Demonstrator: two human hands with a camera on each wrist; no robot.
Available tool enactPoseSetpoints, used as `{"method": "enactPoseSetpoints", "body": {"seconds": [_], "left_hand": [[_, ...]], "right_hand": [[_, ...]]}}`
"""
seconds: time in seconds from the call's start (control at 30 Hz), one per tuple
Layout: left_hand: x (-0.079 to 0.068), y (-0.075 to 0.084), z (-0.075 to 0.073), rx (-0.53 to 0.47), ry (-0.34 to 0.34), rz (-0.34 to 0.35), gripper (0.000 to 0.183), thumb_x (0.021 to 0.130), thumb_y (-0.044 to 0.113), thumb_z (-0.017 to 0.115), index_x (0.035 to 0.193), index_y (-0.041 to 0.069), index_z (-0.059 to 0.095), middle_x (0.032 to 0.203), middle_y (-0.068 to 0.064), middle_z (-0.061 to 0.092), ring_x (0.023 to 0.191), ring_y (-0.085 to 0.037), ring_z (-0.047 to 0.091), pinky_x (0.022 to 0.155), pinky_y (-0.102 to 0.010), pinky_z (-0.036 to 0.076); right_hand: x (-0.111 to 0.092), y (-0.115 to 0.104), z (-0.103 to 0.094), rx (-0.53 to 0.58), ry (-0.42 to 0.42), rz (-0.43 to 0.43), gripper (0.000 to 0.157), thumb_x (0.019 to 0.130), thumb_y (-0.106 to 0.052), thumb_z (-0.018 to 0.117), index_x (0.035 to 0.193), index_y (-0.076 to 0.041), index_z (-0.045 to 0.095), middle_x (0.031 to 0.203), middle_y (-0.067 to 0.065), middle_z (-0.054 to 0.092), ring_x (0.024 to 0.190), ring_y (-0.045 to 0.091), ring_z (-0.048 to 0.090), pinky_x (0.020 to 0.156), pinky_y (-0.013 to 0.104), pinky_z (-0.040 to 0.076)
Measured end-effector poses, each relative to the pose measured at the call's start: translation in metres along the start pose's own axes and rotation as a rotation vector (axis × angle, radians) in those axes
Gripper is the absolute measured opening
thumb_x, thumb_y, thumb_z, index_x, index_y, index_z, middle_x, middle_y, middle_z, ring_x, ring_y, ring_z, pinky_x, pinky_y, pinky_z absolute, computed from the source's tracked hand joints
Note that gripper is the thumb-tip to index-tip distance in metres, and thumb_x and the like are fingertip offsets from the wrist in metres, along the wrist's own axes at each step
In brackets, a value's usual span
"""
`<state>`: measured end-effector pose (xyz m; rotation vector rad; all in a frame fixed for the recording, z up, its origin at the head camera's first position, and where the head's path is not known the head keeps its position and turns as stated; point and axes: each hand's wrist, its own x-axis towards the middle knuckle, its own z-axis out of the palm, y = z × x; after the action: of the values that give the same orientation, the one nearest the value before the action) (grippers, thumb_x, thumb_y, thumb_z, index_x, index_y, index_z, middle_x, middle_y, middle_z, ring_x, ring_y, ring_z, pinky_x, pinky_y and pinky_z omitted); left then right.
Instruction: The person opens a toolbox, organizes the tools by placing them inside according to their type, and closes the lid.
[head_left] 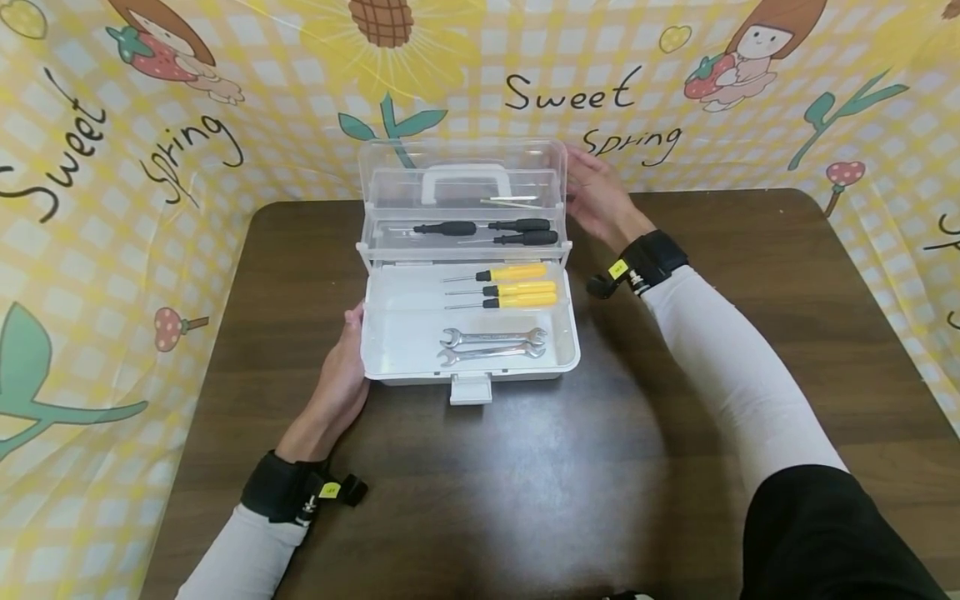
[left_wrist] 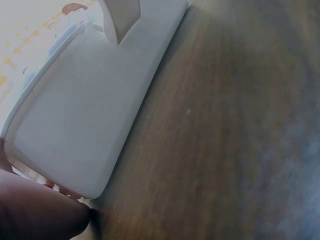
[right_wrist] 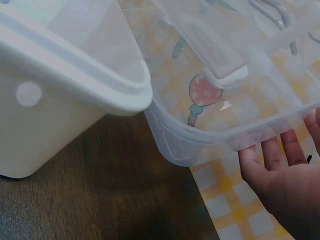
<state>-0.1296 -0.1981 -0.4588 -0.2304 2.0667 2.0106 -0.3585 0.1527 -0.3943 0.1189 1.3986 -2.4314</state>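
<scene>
A white toolbox (head_left: 470, 367) stands on the table with its clear lid (head_left: 465, 152) raised at the back. In its base lie two open-end wrenches (head_left: 492, 353) and several screwdrivers with yellow handles (head_left: 520, 289). Screwdrivers with black handles (head_left: 446, 228) rest in the tray (head_left: 386, 242) behind them. My left hand (head_left: 347, 362) rests along the toolbox's left side, partly hidden by it. My right hand (head_left: 600, 197) touches the lid's right side, and in the right wrist view its extended fingers (right_wrist: 272, 152) lie against the lid's outer wall.
The brown wooden table (head_left: 637, 467) extends in front and to both sides of the toolbox. A yellow checked cloth (head_left: 285, 67) with printed flowers and figures hangs close behind the raised lid and along both sides. The toolbox's front latch (head_left: 471, 390) juts toward me.
</scene>
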Motion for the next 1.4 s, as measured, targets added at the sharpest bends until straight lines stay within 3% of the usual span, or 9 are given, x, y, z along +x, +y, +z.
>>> {"method": "enactPoseSetpoints", "body": {"seconds": [0.17,0.43,0.73,0.93,1.03,1.23,1.4], "left_hand": [[0.001,0.001,0.000,-0.017,-0.009,0.030,0.079,0.094,0.068,0.017,0.160,0.026,0.007,0.166,0.008,0.003,0.148,-0.008,0.006,0.120,-0.039,0.009],[0.001,-0.001,0.001,-0.050,-0.014,0.069,0.077,0.096,0.065,0.018,0.160,0.023,0.009,0.166,0.008,0.007,0.147,-0.007,0.008,0.120,-0.039,0.010],[0.001,-0.003,0.002,-0.092,-0.008,0.073,0.079,0.096,0.065,0.019,0.160,0.020,0.010,0.166,0.004,0.009,0.147,-0.010,0.011,0.120,-0.040,0.011],[0.001,-0.001,0.001,-0.064,0.004,0.070,0.078,0.095,0.066,0.018,0.160,0.023,0.011,0.166,0.006,0.008,0.148,-0.010,0.010,0.120,-0.041,0.011],[0.000,-0.001,0.000,-0.060,0.000,0.076,0.078,0.095,0.065,0.018,0.160,0.022,0.010,0.166,0.007,0.007,0.148,-0.010,0.010,0.120,-0.041,0.011],[0.000,-0.002,0.001,-0.066,0.002,0.081,0.077,0.096,0.065,0.018,0.160,0.023,0.011,0.166,0.007,0.007,0.148,-0.010,0.009,0.120,-0.041,0.010],[0.000,-0.001,0.002,-0.066,0.016,0.057,0.079,0.094,0.068,0.018,0.160,0.025,0.011,0.166,0.007,0.008,0.148,-0.010,0.009,0.120,-0.040,0.011]], "right_hand": [[-0.005,-0.003,0.001,0.025,-0.024,-0.049,0.040,0.087,-0.016,0.070,0.126,-0.012,0.068,0.130,0.013,0.064,0.112,0.028,0.061,0.081,0.036,0.054],[-0.015,-0.008,0.008,0.070,0.036,-0.075,0.046,0.079,-0.017,0.078,0.123,-0.009,0.069,0.128,0.015,0.065,0.119,0.032,0.059,0.080,0.036,0.056],[-0.019,-0.012,0.011,0.101,0.085,-0.051,0.057,0.073,-0.019,0.082,0.126,-0.006,0.067,0.119,0.014,0.069,0.106,0.031,0.066,0.075,0.035,0.058],[-0.023,-0.017,0.016,0.122,0.107,-0.054,0.049,0.068,-0.017,0.085,0.113,-0.004,0.071,0.112,0.014,0.072,0.100,0.032,0.068,0.099,0.046,0.047],[-0.026,-0.018,0.019,0.115,0.115,-0.068,0.042,0.068,-0.017,0.086,0.106,-0.005,0.072,0.109,0.013,0.072,0.100,0.032,0.068,0.103,0.049,0.042],[-0.031,-0.019,0.023,0.103,0.078,-0.092,0.037,0.070,-0.015,0.085,0.102,-0.004,0.071,0.106,0.012,0.072,0.095,0.030,0.068,0.095,0.047,0.050],[-0.035,-0.017,0.022,0.102,-0.029,-0.113,0.039,0.079,-0.014,0.079,0.114,0.000,0.069,0.114,0.014,0.068,0.097,0.028,0.064,0.097,0.045,0.049]]}}
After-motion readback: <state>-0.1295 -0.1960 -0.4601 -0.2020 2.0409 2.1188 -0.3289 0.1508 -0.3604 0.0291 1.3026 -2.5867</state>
